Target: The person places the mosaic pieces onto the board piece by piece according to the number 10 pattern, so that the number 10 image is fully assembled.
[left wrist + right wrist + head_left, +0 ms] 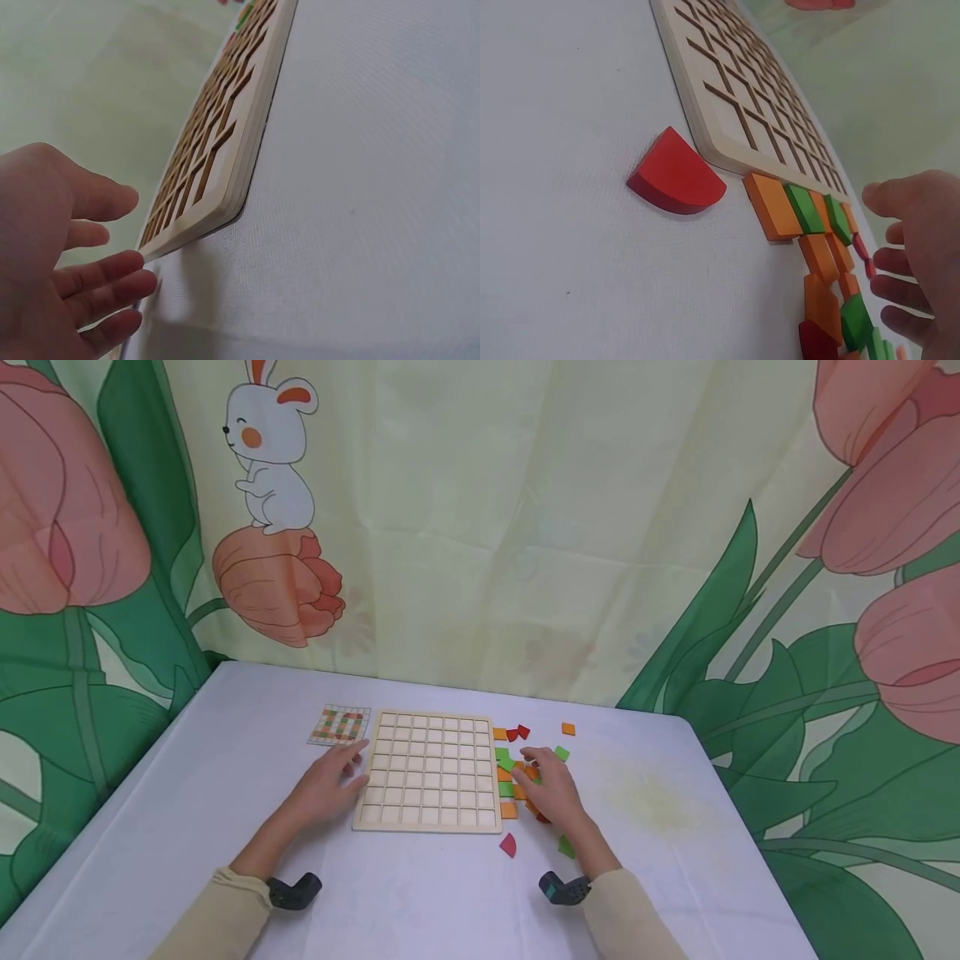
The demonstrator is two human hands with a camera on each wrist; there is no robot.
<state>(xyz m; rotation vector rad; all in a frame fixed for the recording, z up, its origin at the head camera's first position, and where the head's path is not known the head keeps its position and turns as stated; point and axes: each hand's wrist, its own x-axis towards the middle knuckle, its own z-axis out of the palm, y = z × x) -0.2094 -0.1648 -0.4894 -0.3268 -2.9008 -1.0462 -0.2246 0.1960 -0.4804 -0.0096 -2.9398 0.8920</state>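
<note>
A wooden grid board (427, 774) with bare square cells lies on the table between the two hands. My left hand (327, 784) is at the board's left edge, fingers relaxed and apart, holding nothing; in the left wrist view its fingertips (133, 283) are close by the board's corner. Over a loose pile of orange, green and red pieces right of the board hovers my right hand (553, 790), its fingers loosely bent with nothing between them. One orange square (771, 206) touches the board's side in the right wrist view. Some pieces are hidden under that hand.
A small pattern card (340, 725) with coloured squares lies left of the board, beyond the left hand. A red quarter-circle piece (508, 845) sits near the board's lower right corner. Farther back is a lone orange square (568, 728). A printed curtain (480, 568) hangs behind the table.
</note>
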